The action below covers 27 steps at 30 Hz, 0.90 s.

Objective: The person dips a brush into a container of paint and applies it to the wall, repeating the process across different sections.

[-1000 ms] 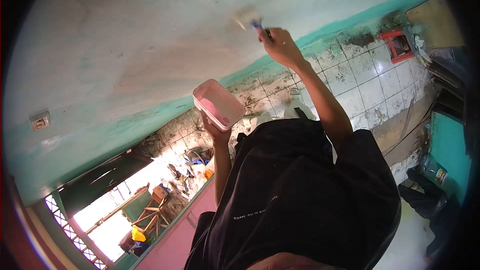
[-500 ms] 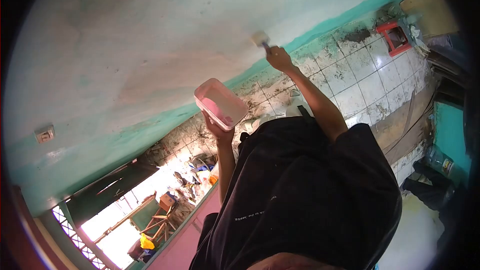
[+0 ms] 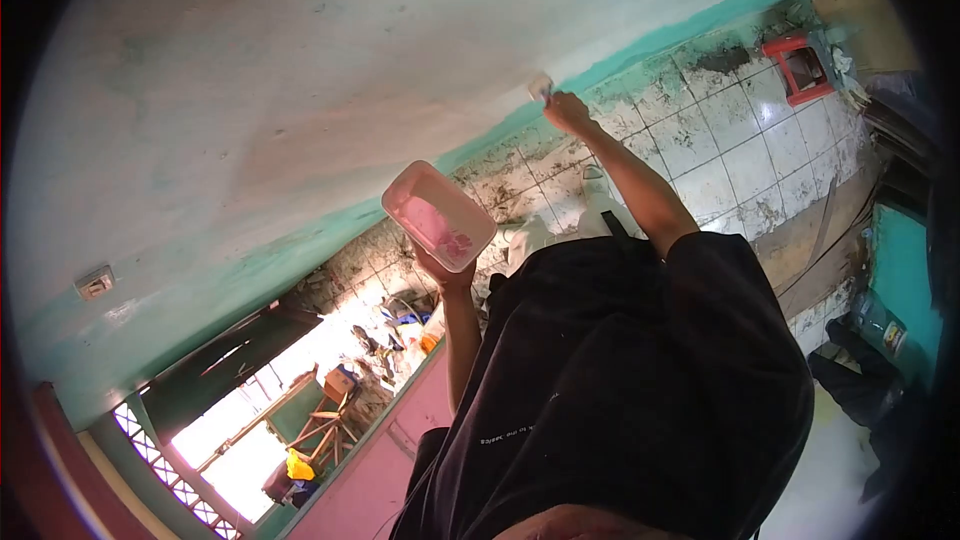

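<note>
My right hand (image 3: 569,114) grips the handle of a paintbrush (image 3: 541,89), its pale bristles at the wall (image 3: 380,60) just above the turquoise strip (image 3: 620,66). The wall around the brush has a whitish coat over a darker, patchy surface. Lower and to the left, my left hand (image 3: 447,268) is wrapped under and around the near end of a pink plastic tub (image 3: 440,215). The tub tilts toward me, and pink paint smears its inside.
Dirty white floor tiles (image 3: 712,145) run along the wall's foot. A red plastic stool (image 3: 800,72) stands at the far right. A light switch (image 3: 96,283) is on the wall at left. Beyond a pink partition (image 3: 385,440), a wooden frame (image 3: 325,430) and clutter lie in bright light.
The brush and my right hand have moved slightly down and right, toward the turquoise strip. The tub in my left hand has tipped so more of its inside shows.
</note>
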{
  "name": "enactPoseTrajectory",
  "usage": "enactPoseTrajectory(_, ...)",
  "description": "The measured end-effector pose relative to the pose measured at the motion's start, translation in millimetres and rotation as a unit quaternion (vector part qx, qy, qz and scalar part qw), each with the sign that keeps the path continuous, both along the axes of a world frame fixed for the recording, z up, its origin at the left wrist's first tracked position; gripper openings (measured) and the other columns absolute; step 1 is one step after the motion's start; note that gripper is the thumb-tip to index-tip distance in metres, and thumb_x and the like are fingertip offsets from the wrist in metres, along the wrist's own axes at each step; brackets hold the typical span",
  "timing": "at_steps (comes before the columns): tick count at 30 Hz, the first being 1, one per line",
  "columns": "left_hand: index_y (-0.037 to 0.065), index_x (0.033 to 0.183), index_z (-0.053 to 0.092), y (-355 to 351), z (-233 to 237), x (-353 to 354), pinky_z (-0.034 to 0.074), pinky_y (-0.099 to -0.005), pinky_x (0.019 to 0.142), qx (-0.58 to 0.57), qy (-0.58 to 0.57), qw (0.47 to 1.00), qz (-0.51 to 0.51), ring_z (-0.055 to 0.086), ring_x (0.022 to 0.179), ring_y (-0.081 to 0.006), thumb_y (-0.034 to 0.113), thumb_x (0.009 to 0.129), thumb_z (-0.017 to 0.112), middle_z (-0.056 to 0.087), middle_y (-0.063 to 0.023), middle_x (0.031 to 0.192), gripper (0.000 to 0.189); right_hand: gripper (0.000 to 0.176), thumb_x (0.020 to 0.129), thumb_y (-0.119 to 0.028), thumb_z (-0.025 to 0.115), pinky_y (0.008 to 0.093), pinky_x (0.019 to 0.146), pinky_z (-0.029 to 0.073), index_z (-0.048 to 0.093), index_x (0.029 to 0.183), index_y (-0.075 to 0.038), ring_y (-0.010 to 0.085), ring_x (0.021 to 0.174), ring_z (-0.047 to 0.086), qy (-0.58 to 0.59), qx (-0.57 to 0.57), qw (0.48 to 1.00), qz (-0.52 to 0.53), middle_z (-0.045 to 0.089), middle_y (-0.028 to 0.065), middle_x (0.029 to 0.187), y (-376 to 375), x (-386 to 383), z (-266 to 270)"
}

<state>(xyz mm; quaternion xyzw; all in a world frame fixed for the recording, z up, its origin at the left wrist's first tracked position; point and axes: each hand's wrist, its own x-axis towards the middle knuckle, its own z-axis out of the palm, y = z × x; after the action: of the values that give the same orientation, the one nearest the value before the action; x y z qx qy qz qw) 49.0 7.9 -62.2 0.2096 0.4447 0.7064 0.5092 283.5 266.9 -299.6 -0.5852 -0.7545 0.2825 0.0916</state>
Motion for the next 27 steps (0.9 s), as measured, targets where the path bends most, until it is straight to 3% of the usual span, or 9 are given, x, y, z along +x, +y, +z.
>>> enactPoseTrajectory(3,0.007,0.145,0.039,0.7,-0.8,10.5,0.056,-0.0449,0.094,-0.029,0.203,0.979,0.008,0.060,0.116,-0.0293,0.012,0.092,0.066,0.052,-0.0170,0.136,0.060,0.027,0.099,-0.017,0.046,0.0468,0.060,0.054,0.062,0.088,0.002,0.0391,0.067,0.067,0.095,0.113,0.989,0.028,0.065,0.0227,0.073,8.8,-21.2,158.3)
enactPoseTrajectory(5,0.007,0.148,0.037,4.6,16.1,24.7,0.056,-0.0449,0.094,-0.020,-0.216,0.974,0.068,0.060,0.117,-0.0298,0.016,0.095,0.060,0.050,-0.0170,0.138,0.058,0.028,0.099,-0.019,0.050,0.0457,0.057,0.051,0.063,0.085,0.001,0.0374,0.061,0.065,0.243,0.022,0.969,-0.047,0.063,0.0191,0.065,-7.5,-20.6,243.4)
enactPoseTrajectory(9,0.012,0.147,0.041,6.1,8.9,39.6,0.049,-0.0484,0.101,-0.073,-0.033,0.996,0.042,0.055,0.122,-0.0291,0.051,0.102,0.041,0.053,-0.0097,0.135,0.059,0.032,0.103,-0.024,0.052,0.0435,0.053,0.043,0.064,0.081,-0.002,0.0331,0.053,0.060,0.354,0.057,0.932,0.048,0.060,0.0167,0.060,-32.6,8.1,330.1)
enactPoseTrajectory(10,0.007,0.150,0.034,1.6,-6.0,31.3,0.055,-0.0455,0.095,-0.036,-0.109,0.993,0.029,0.054,0.124,-0.0277,0.030,0.101,0.050,0.049,-0.0124,0.140,0.056,0.030,0.101,-0.024,0.056,0.0444,0.054,0.042,0.064,0.081,-0.002,0.0342,0.053,0.058,0.348,-0.031,0.931,0.109,0.059,0.0174,0.060,-36.2,16.6,341.0)
enactPoseTrajectory(14,0.007,0.149,0.037,30.8,10.9,47.6,0.051,-0.0456,0.100,-0.043,-0.164,0.985,0.043,0.055,0.124,-0.0292,0.043,0.103,0.041,0.051,-0.0120,0.139,0.058,0.027,0.096,-0.026,0.061,0.0481,0.062,0.049,0.069,0.083,-0.004,0.0399,0.063,0.063,0.153,-0.079,0.923,0.344,0.062,0.0188,0.065,-55.9,36.8,350.7)
enactPoseTrajectory(18,0.004,0.148,0.037,43.8,23.1,54.8,0.048,-0.0443,0.104,-0.088,-0.152,0.984,-0.002,0.055,0.125,-0.0299,0.051,0.105,0.031,0.051,-0.0147,0.141,0.064,0.024,0.088,-0.022,0.070,0.0467,0.063,0.049,0.068,0.081,0.001,0.0413,0.065,0.061,0.113,-0.079,0.926,0.352,0.059,0.0212,0.062,-75.6,42.7,365.9)
enactPoseTrajectory(19,0.001,0.147,0.037,29.8,-27.5,36.5,0.048,-0.0418,0.104,-0.058,0.062,0.996,-0.029,0.056,0.124,-0.0280,0.051,0.106,0.027,0.051,-0.0169,0.142,0.065,0.020,0.085,-0.019,0.071,0.0473,0.066,0.051,0.068,0.082,0.001,0.0411,0.067,0.063,0.080,-0.076,0.937,0.331,0.061,0.0212,0.064,-79.9,41.0,358.4)
enactPoseTrajectory(20,-0.001,0.146,0.038,41.4,24.5,52.0,0.049,-0.0398,0.103,-0.060,-0.097,0.992,-0.054,0.059,0.121,-0.0264,0.049,0.107,0.026,0.053,-0.0166,0.139,0.065,0.020,0.085,-0.019,0.071,0.0473,0.066,0.051,0.068,0.082,0.001,0.0411,0.067,0.063,0.079,-0.077,0.936,0.334,0.061,0.0212,0.064,-82.6,39.0,358.1)
enactPoseTrajectory(27,0.001,0.143,0.043,43.7,16.3,56.4,0.051,-0.0372,0.096,-0.131,-0.072,0.989,-0.019,0.060,0.114,-0.0214,0.048,0.108,0.030,0.058,-0.0117,0.130,0.060,0.017,0.084,-0.016,0.070,0.0458,0.067,0.052,0.069,0.083,0.000,0.0413,0.070,0.065,0.055,-0.064,0.948,0.308,0.064,0.0227,0.070,-90.4,21.1,343.1)
